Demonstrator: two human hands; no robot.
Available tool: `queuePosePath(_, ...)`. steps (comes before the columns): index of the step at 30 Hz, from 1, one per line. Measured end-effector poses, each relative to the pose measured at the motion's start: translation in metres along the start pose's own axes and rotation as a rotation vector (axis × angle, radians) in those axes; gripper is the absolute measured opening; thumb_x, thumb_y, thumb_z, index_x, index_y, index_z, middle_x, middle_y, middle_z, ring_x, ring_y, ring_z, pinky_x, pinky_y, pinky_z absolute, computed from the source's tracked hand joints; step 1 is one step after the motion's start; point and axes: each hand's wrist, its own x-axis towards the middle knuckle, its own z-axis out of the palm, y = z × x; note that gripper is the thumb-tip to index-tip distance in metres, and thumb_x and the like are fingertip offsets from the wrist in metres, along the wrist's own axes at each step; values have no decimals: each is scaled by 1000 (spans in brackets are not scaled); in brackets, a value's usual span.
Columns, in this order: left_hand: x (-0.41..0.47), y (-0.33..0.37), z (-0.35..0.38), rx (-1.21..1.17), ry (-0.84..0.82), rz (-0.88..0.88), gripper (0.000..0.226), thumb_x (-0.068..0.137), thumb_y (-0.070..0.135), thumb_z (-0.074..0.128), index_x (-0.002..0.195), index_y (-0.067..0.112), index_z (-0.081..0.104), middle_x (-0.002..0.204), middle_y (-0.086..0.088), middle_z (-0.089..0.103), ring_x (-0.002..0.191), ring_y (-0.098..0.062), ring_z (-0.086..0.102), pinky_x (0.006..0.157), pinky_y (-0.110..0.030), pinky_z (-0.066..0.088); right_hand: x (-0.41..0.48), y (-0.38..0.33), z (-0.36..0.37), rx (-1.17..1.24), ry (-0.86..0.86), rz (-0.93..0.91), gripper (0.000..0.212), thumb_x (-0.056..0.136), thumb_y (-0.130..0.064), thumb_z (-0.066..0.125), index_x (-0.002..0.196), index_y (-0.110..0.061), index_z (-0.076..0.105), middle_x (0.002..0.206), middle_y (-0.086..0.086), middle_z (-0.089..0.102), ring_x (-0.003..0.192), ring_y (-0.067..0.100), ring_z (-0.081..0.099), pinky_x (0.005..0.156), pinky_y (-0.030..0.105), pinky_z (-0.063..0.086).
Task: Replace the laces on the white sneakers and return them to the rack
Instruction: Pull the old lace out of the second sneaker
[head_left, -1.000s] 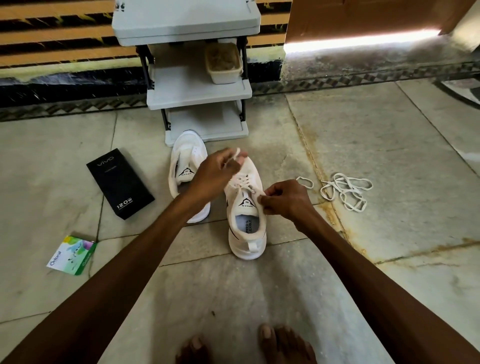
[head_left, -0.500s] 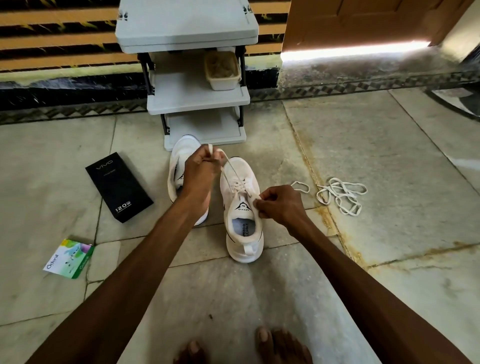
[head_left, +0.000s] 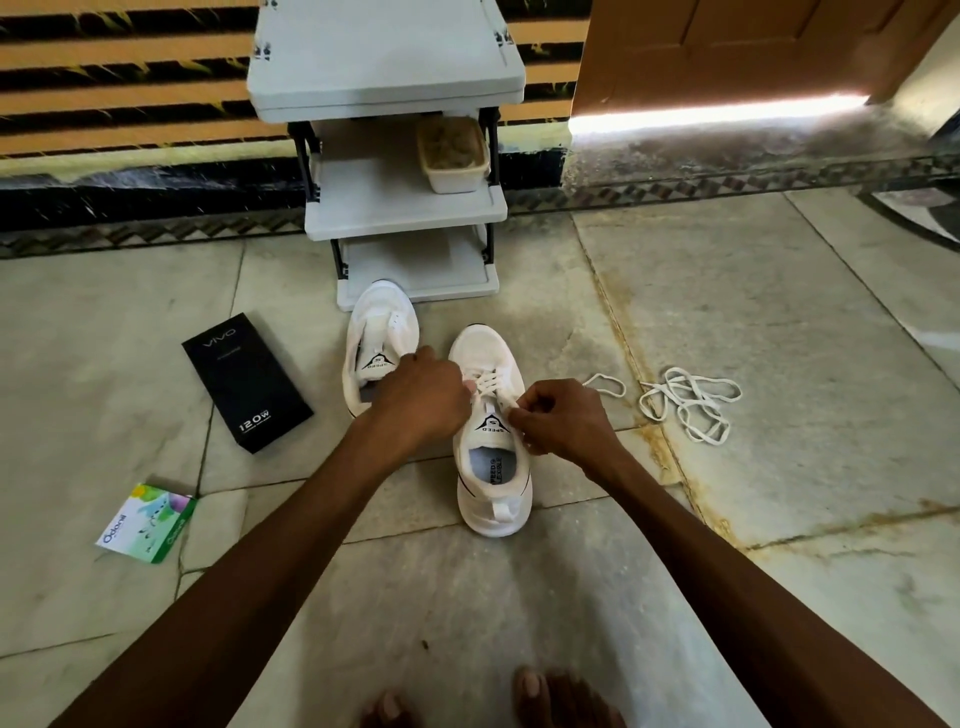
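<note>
Two white sneakers stand on the stone floor before a grey shoe rack (head_left: 405, 213). The nearer sneaker (head_left: 493, 499) has a white lace (head_left: 491, 382) crossed through its front eyelets. My left hand (head_left: 423, 400) is at the sneaker's left eyelets with curled fingers pinching the lace. My right hand (head_left: 563, 415) pinches the lace at the right eyelets, beside the tongue. The other sneaker (head_left: 382, 325) lies behind my left hand with no lace visible in it. A loose white lace (head_left: 691, 402) lies in a tangle on the floor to the right.
A black phone box (head_left: 247, 382) lies left of the sneakers, and a small green packet (head_left: 148, 522) sits nearer on the left. A beige tub (head_left: 452, 156) stands on the rack's middle shelf. My bare toes (head_left: 545, 696) show at the bottom edge. A wooden door (head_left: 727, 52) is at back right.
My left hand, which held the lace end raised above the toe, has come down to the left eyelets. The lace now lies tight across the shoe. My right hand stayed at the right eyelets.
</note>
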Motion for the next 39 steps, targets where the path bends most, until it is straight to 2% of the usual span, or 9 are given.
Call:
queuePosePath(4,-12,16,10,111,194,-47,59,93,48,55,135,10,38,124,-16,51,113,-33,56,80,-40,44,1,-2,7,-313,89,-178,36,75,-58,73,81,-22,69,74,-5,72,74,15,69,73,36,57)
queuePosePath(11,3,13,38,-25,202,-61,67,91,33,59,142,8,23,112,-16,63,99,-35,63,69,-36,42,3,-1,13,-339,186,-285,20,85,-37,69,85,-17,69,71,-1,70,67,14,64,63,28,49)
queuePosePath(17,9,-4,27,-435,98,-177,52,84,15,64,126,3,36,109,-18,60,101,-37,60,76,-41,47,3,9,6,345,124,131,14,79,-3,71,91,-9,67,77,8,68,63,18,65,52,30,57)
queuePosePath(22,5,-5,29,-455,131,-128,46,83,18,67,121,12,40,95,-7,58,91,-30,62,66,-34,43,9,-8,12,-372,70,-299,37,81,-12,63,112,-31,67,106,-3,56,86,15,58,72,35,53)
queuePosePath(27,5,-4,28,-410,130,-87,44,86,21,68,122,14,44,99,-6,60,91,-27,63,66,-31,44,7,-22,25,-638,-16,-451,34,82,-7,61,114,-16,67,119,12,48,101,32,54,80,37,47)
queuePosePath(30,5,-8,28,-433,135,-116,42,84,16,68,119,11,45,97,-9,63,91,-29,63,65,-32,43,13,-24,20,-436,-28,-287,19,83,-1,55,93,-10,69,99,12,53,83,29,54,72,31,42)
queuePosePath(35,7,-9,26,-458,119,-149,42,80,14,69,115,10,45,97,-13,65,92,-32,62,68,-32,42,7,-16,-4,652,-91,309,24,91,3,60,76,-13,54,80,12,61,67,22,59,65,36,51)
queuePosePath(37,6,-6,27,-441,131,-137,43,81,15,68,116,11,44,97,-12,65,91,-31,62,66,-31,40,9,-13,-7,513,-62,220,22,80,4,73,85,-12,59,94,11,62,78,23,63,67,35,54)
queuePosePath(39,5,-5,27,-417,147,-127,44,82,16,69,117,12,44,96,-11,64,91,-31,62,66,-31,38,12,-15,-6,9,40,-16,37,71,-12,84,103,-16,66,109,6,57,92,21,59,73,32,53)
